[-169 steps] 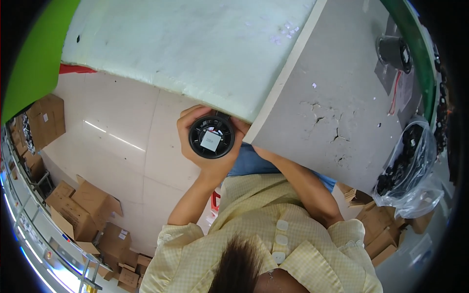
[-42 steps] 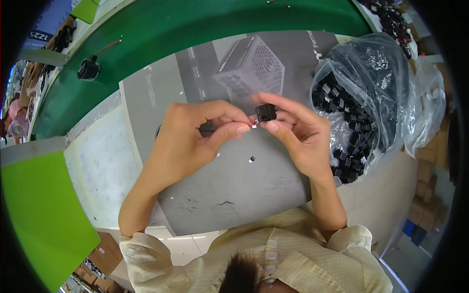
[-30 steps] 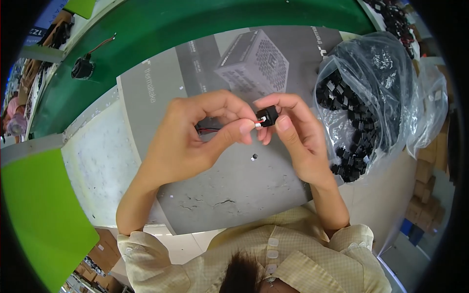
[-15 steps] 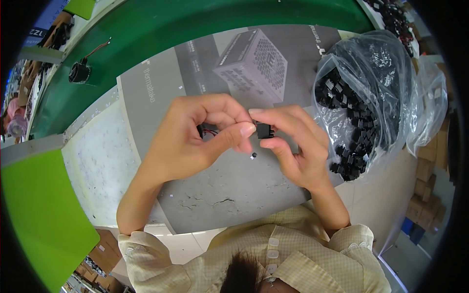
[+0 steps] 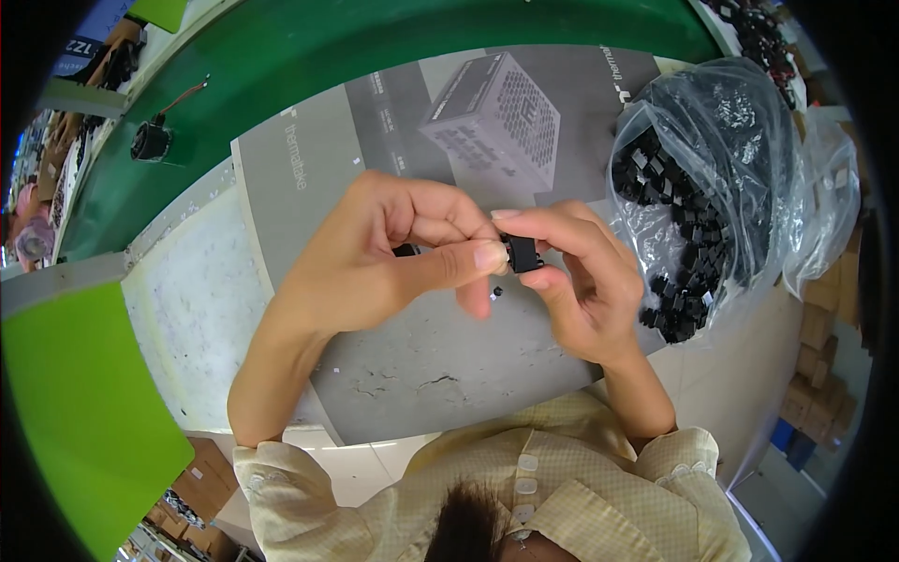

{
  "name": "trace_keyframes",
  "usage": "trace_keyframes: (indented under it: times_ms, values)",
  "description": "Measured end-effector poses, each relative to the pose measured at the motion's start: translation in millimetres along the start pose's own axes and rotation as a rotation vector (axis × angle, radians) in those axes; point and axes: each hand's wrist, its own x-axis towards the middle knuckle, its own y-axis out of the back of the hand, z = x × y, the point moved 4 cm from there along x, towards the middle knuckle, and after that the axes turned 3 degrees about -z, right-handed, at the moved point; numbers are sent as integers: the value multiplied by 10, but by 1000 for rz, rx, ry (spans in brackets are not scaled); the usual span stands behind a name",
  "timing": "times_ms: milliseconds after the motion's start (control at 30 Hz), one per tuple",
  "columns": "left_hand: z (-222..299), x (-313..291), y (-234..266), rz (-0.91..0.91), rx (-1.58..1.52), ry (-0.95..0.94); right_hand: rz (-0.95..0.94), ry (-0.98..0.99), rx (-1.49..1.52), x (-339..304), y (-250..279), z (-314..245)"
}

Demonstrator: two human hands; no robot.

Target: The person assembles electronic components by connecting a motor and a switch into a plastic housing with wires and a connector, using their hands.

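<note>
Head view: a small black block [image 5: 523, 254] is held above the grey printed sheet [image 5: 487, 328] on the bench [image 5: 187, 318], between the thumb and fingers of the right hand [image 5: 599, 290], parted only about as far as the block; by the left hand [image 5: 384, 253], thumb and forefinger drawn together, a small pale piece [image 5: 508, 251] seems to be pinched at the block's left end, its seating being hidden. Close two-handed fitting at that end is judged to be in hand; for the next move, a steady block and careful alignment are called for.
</note>
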Motion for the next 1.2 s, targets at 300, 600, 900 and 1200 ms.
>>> trace_keyframes:
  times_ms: [300,600,900,1200]
  values:
    - [-70,83,-47,-12,165,-75,-37,15,-309,-17,66,-37]
    - [-44,133,-76,-22,48,-41,46,-131,14,-67,144,88]
    - [-67,117,-70,-52,39,15,4,177,-332,-6,107,3]
    - [-72,116,-67,16,148,-24,-17,33,-373,6,107,-47]
